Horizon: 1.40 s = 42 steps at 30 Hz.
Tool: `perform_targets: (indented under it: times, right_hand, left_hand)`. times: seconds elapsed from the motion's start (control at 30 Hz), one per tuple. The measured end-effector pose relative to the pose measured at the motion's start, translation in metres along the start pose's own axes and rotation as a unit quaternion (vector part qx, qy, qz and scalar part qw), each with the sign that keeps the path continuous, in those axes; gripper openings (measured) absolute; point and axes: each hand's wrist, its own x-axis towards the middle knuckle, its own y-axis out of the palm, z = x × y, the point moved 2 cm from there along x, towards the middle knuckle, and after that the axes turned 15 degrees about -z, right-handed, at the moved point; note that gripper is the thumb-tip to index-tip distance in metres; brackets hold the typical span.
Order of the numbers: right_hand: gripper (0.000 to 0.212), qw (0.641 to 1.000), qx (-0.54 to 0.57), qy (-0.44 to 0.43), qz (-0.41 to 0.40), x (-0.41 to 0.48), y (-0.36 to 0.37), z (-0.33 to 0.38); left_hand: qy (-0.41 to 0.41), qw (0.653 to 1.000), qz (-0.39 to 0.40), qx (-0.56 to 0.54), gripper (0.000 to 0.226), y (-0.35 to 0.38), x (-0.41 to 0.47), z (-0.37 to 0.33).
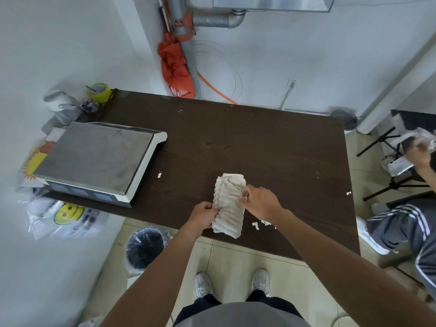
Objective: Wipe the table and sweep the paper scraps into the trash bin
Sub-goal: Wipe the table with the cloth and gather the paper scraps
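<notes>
A folded white ribbed cloth [228, 204] lies on the dark brown table [259, 142] near its front edge. My left hand [203, 214] pinches the cloth's left side, and my right hand [260, 200] grips its right side. White paper scraps lie on the table: one [159, 175] beside the scale, a few [260, 224] under my right forearm, one [348, 193] near the right edge. A round trash bin [145, 250] with a black liner stands on the floor below the table's front left.
A weighing scale [99, 159] fills the table's left side, with tape rolls [100, 90] and clutter behind it. Another person [405, 227] sits at the right by a tripod stand [394, 182]. An orange umbrella [175, 69] hangs on the pipe behind.
</notes>
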Motion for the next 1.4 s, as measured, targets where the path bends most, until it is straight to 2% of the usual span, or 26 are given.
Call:
perform_targets:
  times: [0.1,0.2,0.27,0.37,0.63,0.87,0.97,1.23,1.4]
  right_hand:
    - [0.031,1.000,-0.011,0.009,-0.011,0.000,0.009,0.008]
    - [0.021,1.000,-0.003,0.017,-0.021,-0.001,0.012,0.011]
    - [0.017,1.000,0.000,0.021,-0.020,0.000,0.013,0.009]
    - [0.016,1.000,-0.004,0.022,-0.013,-0.001,0.010,0.004]
    - [0.021,0.996,-0.067,0.054,0.031,-0.006,-0.002,-0.027]
    - [0.026,0.997,-0.037,0.050,0.046,-0.011,0.000,-0.019]
    - [0.035,0.998,-0.028,0.037,0.045,-0.012,0.008,-0.013]
    - [0.023,0.997,0.020,0.077,0.018,-0.009,0.014,-0.011]
    - [0.021,0.996,-0.019,0.080,0.026,-0.010,0.011,-0.018]
  left_hand:
    - [0.010,1.000,-0.008,0.005,0.029,0.000,-0.002,-0.001]
    - [0.019,1.000,0.001,0.022,0.063,0.001,-0.007,-0.002]
    - [0.045,0.997,0.001,0.060,0.076,0.002,-0.010,-0.001]
    - [0.069,0.993,-0.020,0.098,0.073,0.005,-0.010,0.000]
    - [0.071,0.992,-0.034,0.102,0.075,0.005,-0.009,-0.002]
    - [0.070,0.992,-0.039,0.094,0.075,0.007,-0.007,-0.001]
    - [0.079,0.990,-0.044,0.110,0.074,0.008,-0.008,0.000]
    - [0.086,0.985,-0.049,0.138,0.074,0.007,-0.012,-0.001]
    - [0.084,0.986,-0.045,0.136,0.073,0.007,-0.013,-0.001]
